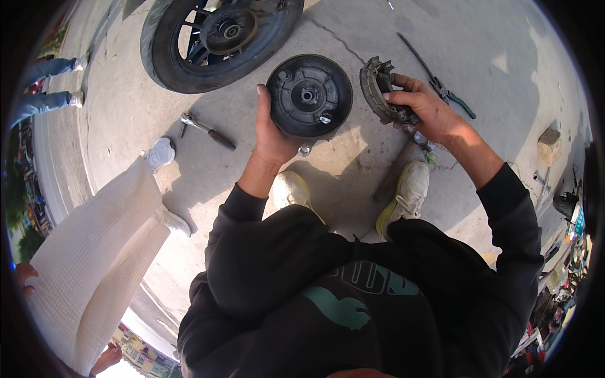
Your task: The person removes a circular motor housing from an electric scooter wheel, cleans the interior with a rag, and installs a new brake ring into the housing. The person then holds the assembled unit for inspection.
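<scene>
My left hand (273, 138) grips a round black drum brake plate (301, 112) from its lower left side, thumb up along the rim. A small hole sits at the plate's middle, and a bright metal fitting shows on its face. To the right, my right hand (432, 108) is closed around curved dark brake shoes (375, 94), thumb and fingers pinching their inner side. A gap of floor shows between the shoes and the plate. How many shoes are in the hand I cannot tell.
A motorcycle wheel (170, 69) lies beyond my left hand. On the concrete are a ratchet wrench (211, 133), pliers (446, 94), a long-handled hammer (396, 170) between my shoes, and a stone block (549, 146). A person in pale trousers (104, 246) stands close on the left.
</scene>
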Available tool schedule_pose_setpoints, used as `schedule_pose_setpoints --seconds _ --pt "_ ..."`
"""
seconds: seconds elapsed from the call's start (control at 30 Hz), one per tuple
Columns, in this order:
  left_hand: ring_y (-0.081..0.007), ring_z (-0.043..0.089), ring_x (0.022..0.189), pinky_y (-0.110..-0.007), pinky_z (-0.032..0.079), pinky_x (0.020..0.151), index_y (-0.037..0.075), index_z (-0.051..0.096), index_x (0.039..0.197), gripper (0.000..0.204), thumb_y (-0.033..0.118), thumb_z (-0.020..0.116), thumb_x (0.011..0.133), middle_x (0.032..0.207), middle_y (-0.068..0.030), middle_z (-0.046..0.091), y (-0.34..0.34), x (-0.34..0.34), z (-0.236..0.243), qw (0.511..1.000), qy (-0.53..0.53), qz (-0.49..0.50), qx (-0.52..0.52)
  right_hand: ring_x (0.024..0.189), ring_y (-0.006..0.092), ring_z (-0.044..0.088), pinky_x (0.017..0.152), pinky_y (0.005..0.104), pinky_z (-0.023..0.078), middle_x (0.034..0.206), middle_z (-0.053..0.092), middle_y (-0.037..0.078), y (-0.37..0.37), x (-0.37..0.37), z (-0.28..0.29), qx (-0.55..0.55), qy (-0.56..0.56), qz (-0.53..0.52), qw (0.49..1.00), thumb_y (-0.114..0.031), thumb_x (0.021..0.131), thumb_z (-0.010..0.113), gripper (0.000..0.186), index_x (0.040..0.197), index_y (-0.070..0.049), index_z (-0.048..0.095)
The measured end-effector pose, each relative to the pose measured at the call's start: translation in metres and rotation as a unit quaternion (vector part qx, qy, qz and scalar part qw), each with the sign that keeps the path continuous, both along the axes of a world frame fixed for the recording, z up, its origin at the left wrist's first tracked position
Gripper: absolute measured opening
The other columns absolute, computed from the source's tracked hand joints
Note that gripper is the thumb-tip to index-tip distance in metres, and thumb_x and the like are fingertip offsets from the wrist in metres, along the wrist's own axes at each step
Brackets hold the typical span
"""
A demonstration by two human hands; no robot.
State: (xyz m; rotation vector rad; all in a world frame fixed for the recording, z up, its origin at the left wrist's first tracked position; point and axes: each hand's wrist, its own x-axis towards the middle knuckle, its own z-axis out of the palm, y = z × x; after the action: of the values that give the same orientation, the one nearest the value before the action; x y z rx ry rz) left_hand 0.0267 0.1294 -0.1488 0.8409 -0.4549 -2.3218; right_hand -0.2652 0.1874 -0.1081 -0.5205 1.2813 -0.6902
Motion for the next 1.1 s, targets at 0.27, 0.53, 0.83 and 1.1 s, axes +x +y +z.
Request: schedule_pose_setpoints --seconds 0.27,0.53,0.83,1.1 --pt "-0.0405 0.052 0.138 -0.072 0.048 0.098 0.022 0.041 0.157 0.088 0.084 0.035 0.095 0.154 -0.012 0.049 -0.019 0.012 0.008 0.997 -0.067 0.035 0.0 0.081 0.0129 0.065 0.064 0.0303 0.053 0.102 0.07 0.008 0.091 -0.098 -0.035 0.03 0.263 0.13 0.955 -0.019 0.097 0.069 0.065 0.15 0.009 0.043" --pt "-0.0379 0.054 0.136 -0.064 0.05 0.101 0.021 0.041 0.157 0.088 0.083 0.035 0.095 0.154 -0.0111 0.052 -0.025 0.115 -0.076 0.981 -0.183 0.058 0.02 0.08 0.0112 0.063 0.063 0.0276 0.051 0.103 0.068 0.007 0.153 -0.132 -0.064 0.149 0.18 -0.012 0.972 -0.032 0.101 0.07 0.065 0.148 0.006 0.047" --pt "-0.037 0.052 0.138 -0.066 0.044 0.107 0.022 0.043 0.155 0.088 0.083 0.04 0.093 0.154 -0.0097 0.052 0.021 0.144 -0.154 0.965 -0.22 0.089 0.113 0.095 0.0076 0.059 0.082 0.0238 0.05 0.11 0.067 0.003 0.141 -0.143 -0.011 0.094 0.177 0.045 0.979 -0.029 0.1 0.072 0.062 0.145 0.005 0.05" --pt "-0.0357 0.059 0.13 -0.063 0.051 0.097 0.021 0.046 0.154 0.082 0.08 0.036 0.096 0.149 -0.0107 0.056 0.034 0.059 -0.132 0.984 -0.132 -0.018 0.117 0.098 0.0042 0.061 0.086 0.0207 0.049 0.115 0.067 -0.002 0.239 -0.153 0.009 0.121 0.173 -0.122 0.97 -0.02 0.1 0.072 0.047 0.14 -0.002 0.058"
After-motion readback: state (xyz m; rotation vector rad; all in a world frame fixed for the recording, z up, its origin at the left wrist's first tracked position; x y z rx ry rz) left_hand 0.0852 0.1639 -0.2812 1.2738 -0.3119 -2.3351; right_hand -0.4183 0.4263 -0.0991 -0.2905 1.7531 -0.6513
